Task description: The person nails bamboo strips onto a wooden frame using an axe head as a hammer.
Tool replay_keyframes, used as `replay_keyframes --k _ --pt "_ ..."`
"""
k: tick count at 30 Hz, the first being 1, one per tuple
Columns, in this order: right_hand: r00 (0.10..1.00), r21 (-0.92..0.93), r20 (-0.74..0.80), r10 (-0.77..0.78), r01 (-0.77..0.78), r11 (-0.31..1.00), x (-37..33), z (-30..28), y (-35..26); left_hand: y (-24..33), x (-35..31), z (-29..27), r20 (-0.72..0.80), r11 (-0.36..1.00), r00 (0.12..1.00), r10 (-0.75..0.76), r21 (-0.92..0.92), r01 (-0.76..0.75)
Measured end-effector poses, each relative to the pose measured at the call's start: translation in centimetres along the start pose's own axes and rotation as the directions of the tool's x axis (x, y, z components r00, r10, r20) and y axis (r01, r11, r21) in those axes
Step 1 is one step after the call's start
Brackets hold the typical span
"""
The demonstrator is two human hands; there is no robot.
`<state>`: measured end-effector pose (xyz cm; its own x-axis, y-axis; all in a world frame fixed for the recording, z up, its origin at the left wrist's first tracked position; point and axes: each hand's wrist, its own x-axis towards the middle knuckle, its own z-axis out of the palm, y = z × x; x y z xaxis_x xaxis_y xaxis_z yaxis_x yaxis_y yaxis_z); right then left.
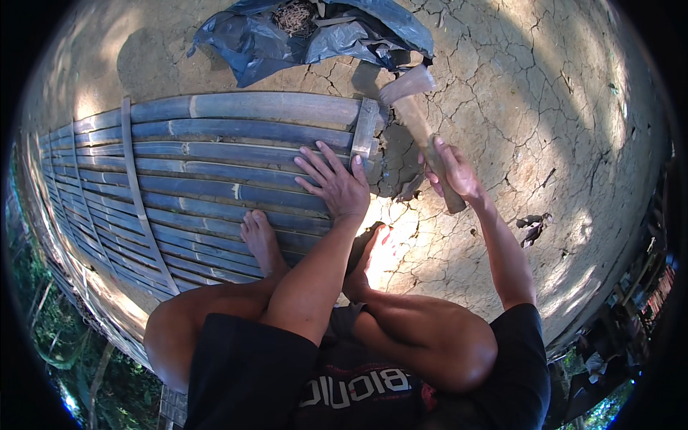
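My left hand (335, 183) lies with fingers spread on a panel of split bamboo slats (236, 170), near its right end. Beside its fingertips, a short crosspiece (365, 127) runs across the slat ends. In my right hand (453, 170) is a hatchet (419, 123), gripped low on its wooden handle. The metal head is raised at the far end, beyond the panel's right corner, and looks apart from the slats. Thin cross strips (136, 190) span the panel farther left.
A crumpled dark plastic sheet (272, 44) holding a heap of small brown nail-like pieces (292, 18) lies beyond the panel. Cracked dry earth (516, 129) stretches to the right, with dead leaves (532, 228) on it. One bare foot (262, 240) rests on the slats, the other (374, 261) beside them.
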<state>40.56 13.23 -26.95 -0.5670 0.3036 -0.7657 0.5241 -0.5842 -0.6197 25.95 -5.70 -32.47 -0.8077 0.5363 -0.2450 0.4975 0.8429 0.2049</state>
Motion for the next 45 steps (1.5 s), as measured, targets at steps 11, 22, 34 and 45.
replay_keyframes --k 11,22,34,45 --pt "0.932 -0.682 -0.071 -0.354 0.214 0.7 -1.9 2.0 -0.1 -0.2 0.0 0.1 0.001 1.0 1.0 -0.009 -0.006 0.009" --pt "0.902 -0.531 -0.112 -0.416 0.3 0.793 -2.6 3.0 -0.1 -0.2 0.4 -0.1 -0.022 0.999 1.0 0.017 -0.031 -0.017" --pt "0.933 -0.363 -0.106 -0.344 0.286 0.887 -2.2 2.8 -0.9 -0.2 0.1 0.1 0.004 1.0 1.0 0.007 0.006 -0.007" --pt "0.776 -0.684 0.005 -0.631 0.463 0.564 -2.7 3.4 -1.4 -0.1 -0.1 -0.1 0.009 1.0 1.0 -0.001 -0.019 0.002"
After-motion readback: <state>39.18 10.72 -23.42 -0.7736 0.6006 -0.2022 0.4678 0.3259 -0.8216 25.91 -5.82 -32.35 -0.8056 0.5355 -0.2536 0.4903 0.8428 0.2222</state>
